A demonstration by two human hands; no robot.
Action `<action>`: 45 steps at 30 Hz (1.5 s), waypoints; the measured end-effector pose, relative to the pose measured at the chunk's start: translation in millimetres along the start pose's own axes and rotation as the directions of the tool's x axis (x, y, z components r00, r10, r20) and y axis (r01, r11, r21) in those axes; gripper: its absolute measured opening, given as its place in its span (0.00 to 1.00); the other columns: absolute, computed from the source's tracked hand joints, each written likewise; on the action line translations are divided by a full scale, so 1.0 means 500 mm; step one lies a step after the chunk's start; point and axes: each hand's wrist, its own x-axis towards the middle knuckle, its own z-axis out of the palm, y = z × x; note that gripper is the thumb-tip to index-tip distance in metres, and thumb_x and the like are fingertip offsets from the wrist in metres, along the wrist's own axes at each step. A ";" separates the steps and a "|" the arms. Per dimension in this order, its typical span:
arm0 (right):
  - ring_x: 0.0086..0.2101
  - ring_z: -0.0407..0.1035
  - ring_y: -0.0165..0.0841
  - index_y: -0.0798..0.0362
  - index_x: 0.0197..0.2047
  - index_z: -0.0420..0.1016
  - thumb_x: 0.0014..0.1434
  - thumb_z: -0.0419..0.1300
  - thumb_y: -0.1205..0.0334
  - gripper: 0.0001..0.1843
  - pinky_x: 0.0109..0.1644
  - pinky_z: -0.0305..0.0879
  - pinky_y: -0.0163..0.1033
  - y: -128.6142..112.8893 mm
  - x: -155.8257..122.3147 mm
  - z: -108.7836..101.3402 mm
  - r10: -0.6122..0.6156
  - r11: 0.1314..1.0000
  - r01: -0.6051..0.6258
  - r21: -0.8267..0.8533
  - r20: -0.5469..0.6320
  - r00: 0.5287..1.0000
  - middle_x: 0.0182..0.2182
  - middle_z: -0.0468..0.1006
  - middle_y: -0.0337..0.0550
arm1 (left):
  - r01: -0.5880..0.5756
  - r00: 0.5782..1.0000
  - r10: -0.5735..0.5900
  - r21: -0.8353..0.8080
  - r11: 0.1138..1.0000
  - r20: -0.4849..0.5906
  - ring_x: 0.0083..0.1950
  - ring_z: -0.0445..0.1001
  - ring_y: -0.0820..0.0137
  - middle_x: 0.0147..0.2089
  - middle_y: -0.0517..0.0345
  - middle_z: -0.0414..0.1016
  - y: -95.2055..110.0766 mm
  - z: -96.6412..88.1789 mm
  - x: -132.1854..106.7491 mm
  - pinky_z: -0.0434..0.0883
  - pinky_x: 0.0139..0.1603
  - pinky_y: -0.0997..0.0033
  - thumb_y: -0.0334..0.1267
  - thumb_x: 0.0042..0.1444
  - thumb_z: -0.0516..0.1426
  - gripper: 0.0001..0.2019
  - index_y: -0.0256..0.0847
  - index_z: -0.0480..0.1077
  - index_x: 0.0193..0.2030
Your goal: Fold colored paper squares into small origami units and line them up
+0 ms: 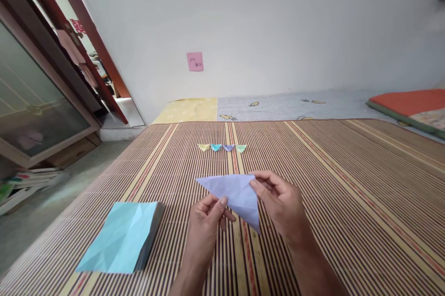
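Observation:
Between my two hands is a sheet of purple paper [236, 192], folded into a triangle with crease marks across it. My left hand [208, 217] pinches its long lower-left edge between thumb and fingers. At the upper right corner, my right hand [280, 198] grips the paper with the thumb in front and fingers behind. The paper is held above the striped mat. Beyond it stands a row of small folded paper pieces: yellow [204, 147], blue [216, 147], purple [228, 148] and pale green [241, 148].
A thick stack of square paper with a creased light blue sheet on top [118, 236] lies at left on the striped bamboo mat [330, 222]. A pink note [195, 61] is on the white wall. A red and green folded cushion [410, 103] lies at far right.

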 end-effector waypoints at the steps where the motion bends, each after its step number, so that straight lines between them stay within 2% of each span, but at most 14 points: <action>1: 0.33 0.77 0.35 0.52 0.43 0.80 0.62 0.64 0.51 0.13 0.34 0.74 0.37 -0.001 0.001 -0.003 -0.012 1.000 0.012 0.005 -0.022 1.000 0.34 0.82 0.44 | 0.011 1.000 -0.011 -0.020 1.000 0.000 0.22 0.63 0.76 0.24 0.57 0.78 0.000 0.001 0.001 0.62 0.28 0.76 0.46 0.61 0.62 0.15 0.37 0.74 0.29; 3: 0.37 0.78 0.36 0.51 0.46 0.80 0.64 0.64 0.51 0.14 0.39 0.75 0.38 -0.003 0.003 -0.011 -0.017 1.000 0.017 0.009 -0.006 1.000 0.37 0.83 0.45 | 0.037 0.999 -0.038 -0.076 0.996 -0.009 0.22 0.64 0.75 0.24 0.55 0.79 0.001 0.002 0.005 0.62 0.27 0.76 0.46 0.61 0.62 0.15 0.37 0.74 0.29; 6: 0.39 0.78 0.37 0.51 0.48 0.80 0.62 0.65 0.51 0.15 0.43 0.75 0.40 -0.004 0.003 -0.018 0.023 1.000 -0.022 -0.005 0.129 0.991 0.38 0.83 0.46 | 0.067 0.998 -0.069 -0.142 0.988 -0.011 0.22 0.66 0.74 0.25 0.51 0.80 0.002 0.004 0.011 0.62 0.26 0.76 0.47 0.59 0.62 0.15 0.35 0.75 0.32; 12: 0.30 0.74 0.34 0.53 0.44 0.79 0.61 0.66 0.53 0.13 0.33 0.71 0.36 -0.001 -0.002 0.000 0.054 0.998 -0.059 0.011 0.280 0.959 0.32 0.82 0.43 | 0.045 0.998 -0.038 -0.157 0.987 0.047 0.24 0.64 0.75 0.26 0.55 0.78 0.011 0.000 0.007 0.63 0.28 0.76 0.47 0.63 0.61 0.15 0.37 0.76 0.32; 15: 0.25 0.71 0.32 0.53 0.37 0.77 0.62 0.63 0.54 0.10 0.27 0.67 0.34 0.004 -0.008 0.014 0.037 0.999 -0.033 -0.028 0.170 0.985 0.27 0.79 0.40 | 0.028 0.988 -0.005 -0.149 0.988 0.153 0.35 0.73 0.70 0.42 0.50 0.82 0.018 0.003 -0.002 0.70 0.38 0.72 0.47 0.60 0.64 0.14 0.40 0.78 0.45; 18: 0.24 0.70 0.31 0.51 0.31 0.70 0.61 0.63 0.57 0.09 0.25 0.64 0.33 0.005 -0.015 0.023 -0.028 0.988 0.026 -0.152 -0.008 1.000 0.23 0.75 0.37 | 0.052 0.955 0.014 -0.212 0.976 0.297 0.53 0.77 0.54 0.57 0.43 0.78 0.017 0.015 -0.009 0.72 0.53 0.59 0.50 0.46 0.72 0.37 0.43 0.71 0.62; 20: 0.23 0.69 0.31 0.50 0.29 0.67 0.60 0.63 0.58 0.11 0.25 0.63 0.32 0.002 -0.018 0.025 -0.036 0.985 0.033 -0.168 -0.011 0.999 0.22 0.73 0.36 | 0.047 0.977 0.000 -0.214 0.976 0.215 0.58 0.76 0.50 0.57 0.42 0.79 0.009 0.022 -0.011 0.71 0.58 0.55 0.50 0.44 0.73 0.40 0.41 0.70 0.65; 22: 0.24 0.70 0.31 0.50 0.31 0.66 0.61 0.62 0.58 0.11 0.26 0.65 0.33 -0.001 -0.018 0.026 0.001 0.995 0.006 -0.097 0.072 0.997 0.23 0.73 0.36 | 0.047 0.998 -0.055 -0.205 0.978 -0.030 0.59 0.76 0.51 0.55 0.44 0.81 -0.001 0.023 -0.009 0.70 0.61 0.54 0.48 0.51 0.69 0.35 0.41 0.70 0.65; 24: 0.26 0.72 0.32 0.51 0.34 0.69 0.62 0.62 0.56 0.09 0.28 0.68 0.33 -0.002 -0.015 0.022 0.050 0.999 -0.052 0.012 0.161 0.986 0.26 0.76 0.38 | 0.079 0.960 -0.145 -0.263 0.962 -0.241 0.58 0.77 0.52 0.55 0.44 0.81 -0.008 0.018 -0.005 0.71 0.61 0.54 0.47 0.57 0.66 0.30 0.40 0.69 0.64; 26: 0.25 0.72 0.31 0.52 0.36 0.71 0.63 0.63 0.55 0.10 0.27 0.68 0.33 0.002 -0.010 0.016 0.088 0.991 -0.108 0.085 0.214 0.973 0.27 0.76 0.38 | 0.133 0.927 -0.241 -0.348 0.928 -0.286 0.58 0.78 0.52 0.55 0.42 0.82 -0.005 0.010 -0.001 0.73 0.60 0.55 0.43 0.61 0.64 0.26 0.38 0.69 0.64; 32: 0.20 0.65 0.27 0.53 0.34 0.73 0.62 0.64 0.53 0.12 0.23 0.61 0.30 0.018 0.002 -0.003 0.175 0.964 -0.210 0.161 0.208 0.962 0.20 0.70 0.33 | 0.185 0.942 -0.322 -0.655 0.733 -0.094 0.56 0.80 0.56 0.54 0.41 0.83 0.029 -0.003 0.008 0.76 0.60 0.60 0.31 0.65 0.58 0.20 0.34 0.70 0.63; 37: 0.24 0.68 0.29 0.54 0.38 0.76 0.66 0.58 0.55 0.11 0.28 0.64 0.33 0.004 0.006 -0.012 0.125 0.976 -0.172 0.134 0.300 0.946 0.24 0.74 0.37 | 0.212 0.937 -0.349 -0.800 0.562 0.004 0.44 0.85 0.63 0.45 0.42 0.85 0.038 -0.017 0.028 0.81 0.49 0.69 0.27 0.70 0.48 0.18 0.30 0.68 0.64; 41: 0.35 0.74 0.34 0.52 0.47 0.78 0.62 0.65 0.54 0.13 0.38 0.70 0.38 -0.001 0.009 -0.022 0.068 0.997 -0.071 -0.005 0.351 0.934 0.35 0.79 0.41 | 0.256 0.932 -0.357 -0.809 0.530 0.061 0.47 0.85 0.59 0.46 0.38 0.84 0.043 -0.028 0.033 0.81 0.48 0.69 0.37 0.73 0.48 0.18 0.28 0.68 0.61; 45: 0.34 0.75 0.35 0.52 0.39 0.78 0.60 0.67 0.53 0.11 0.39 0.71 0.39 0.013 0.005 -0.011 0.029 0.999 -0.023 -0.037 0.185 0.982 0.33 0.80 0.41 | 0.263 0.952 -0.290 -0.743 0.615 0.096 0.49 0.83 0.58 0.46 0.40 0.82 0.039 -0.022 0.023 0.81 0.50 0.68 0.37 0.63 0.62 0.12 0.30 0.75 0.48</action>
